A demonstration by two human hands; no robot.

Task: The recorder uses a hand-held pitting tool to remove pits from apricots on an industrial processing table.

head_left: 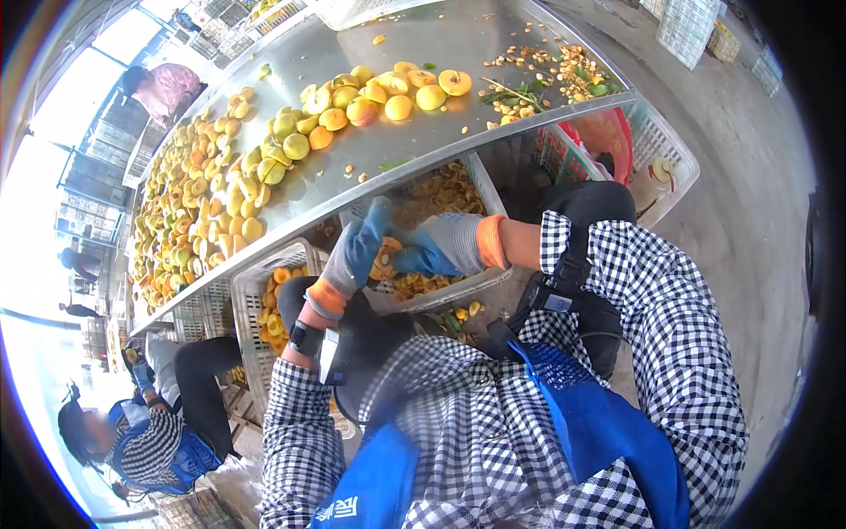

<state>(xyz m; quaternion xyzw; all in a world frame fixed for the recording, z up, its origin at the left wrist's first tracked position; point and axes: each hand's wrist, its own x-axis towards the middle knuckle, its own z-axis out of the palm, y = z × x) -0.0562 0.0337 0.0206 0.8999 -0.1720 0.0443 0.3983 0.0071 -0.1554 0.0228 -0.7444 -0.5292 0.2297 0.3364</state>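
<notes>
Both my hands wear grey-and-blue gloves with orange cuffs and meet above a white crate (493, 204) of cut yellow fruit pieces. My left hand (355, 251) is closed on a yellow peach (385, 257), partly covered by the gloves. From the right, my right hand (434, 247) comes against the same peach with its fingers curled; whatever else they may hold is hidden. Motion smears the left fingertips slightly. Beyond the hands, a row of yellow and greenish peaches (398, 107) lies on the metal table (352, 154).
A large heap of peach halves (203, 189) covers the table's left. Pits and leaves (555, 79) lie at its far right corner. Another crate of peach halves (247, 309) stands by my left knee. A red basin (608, 141) sits under the table. A co-worker (145, 441) sits at left.
</notes>
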